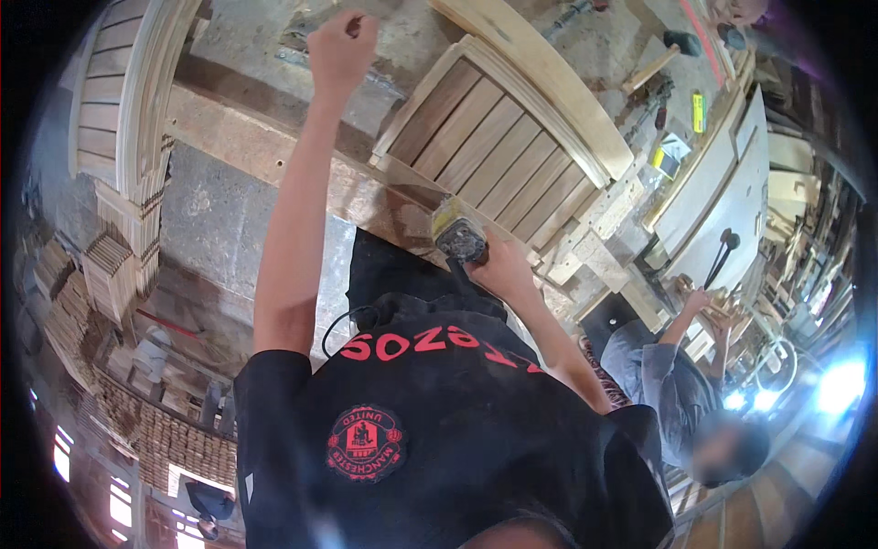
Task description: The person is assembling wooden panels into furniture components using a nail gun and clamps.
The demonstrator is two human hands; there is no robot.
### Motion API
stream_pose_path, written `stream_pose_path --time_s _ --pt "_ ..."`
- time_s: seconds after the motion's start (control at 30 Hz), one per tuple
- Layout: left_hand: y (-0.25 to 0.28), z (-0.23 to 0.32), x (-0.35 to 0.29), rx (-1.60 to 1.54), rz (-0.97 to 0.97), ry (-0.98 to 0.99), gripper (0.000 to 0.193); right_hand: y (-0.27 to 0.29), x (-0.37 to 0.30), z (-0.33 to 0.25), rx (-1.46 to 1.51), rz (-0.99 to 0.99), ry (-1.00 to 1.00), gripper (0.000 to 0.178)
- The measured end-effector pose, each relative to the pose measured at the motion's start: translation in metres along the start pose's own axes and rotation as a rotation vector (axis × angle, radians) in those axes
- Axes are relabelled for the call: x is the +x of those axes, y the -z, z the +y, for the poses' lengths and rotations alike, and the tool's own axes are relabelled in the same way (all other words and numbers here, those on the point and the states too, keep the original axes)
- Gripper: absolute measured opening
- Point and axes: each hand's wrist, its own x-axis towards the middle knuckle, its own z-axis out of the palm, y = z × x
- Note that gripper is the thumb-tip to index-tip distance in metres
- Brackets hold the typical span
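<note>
My left hand (345,53) is raised over the far side of the bench, its fingers curled closed; whatever lies inside them, if anything, is too small to make out. Close to my body, my right hand (501,265) grips a boxy yellow-and-black tool (460,236), its exact kind unclear. That tool is at the near edge of a wooden beam (366,194). Just beyond it lies a slatted wooden panel (498,137) with a moulded frame. A wide curved board (549,69) runs along the panel's far side.
A hammer (660,62) and a yellow packet (699,113) lie far right. At right, a co-worker (668,384) holds a dark-headed tool (722,256) beside a pale panel (727,197). Moulded frames (137,110) and stacked wood strips (119,256) stand at left.
</note>
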Motion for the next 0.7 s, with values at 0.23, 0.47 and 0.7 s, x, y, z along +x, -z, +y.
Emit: stream_pose_path --time_s 0.23,0.47,0.7 --pt "0.002 -0.007 0.003 0.035 -0.092 0.101 0.029 -0.001 -0.035 0.048 0.064 0.03 -0.045 0.064" --pt "0.008 -0.015 0.007 0.038 -0.134 0.18 0.025 -0.002 -0.068 0.098 0.047 0.04 -0.087 0.061" --pt "0.002 0.003 0.003 -0.053 -0.081 0.18 0.023 0.004 -0.071 0.102 0.052 0.036 -0.114 0.059"
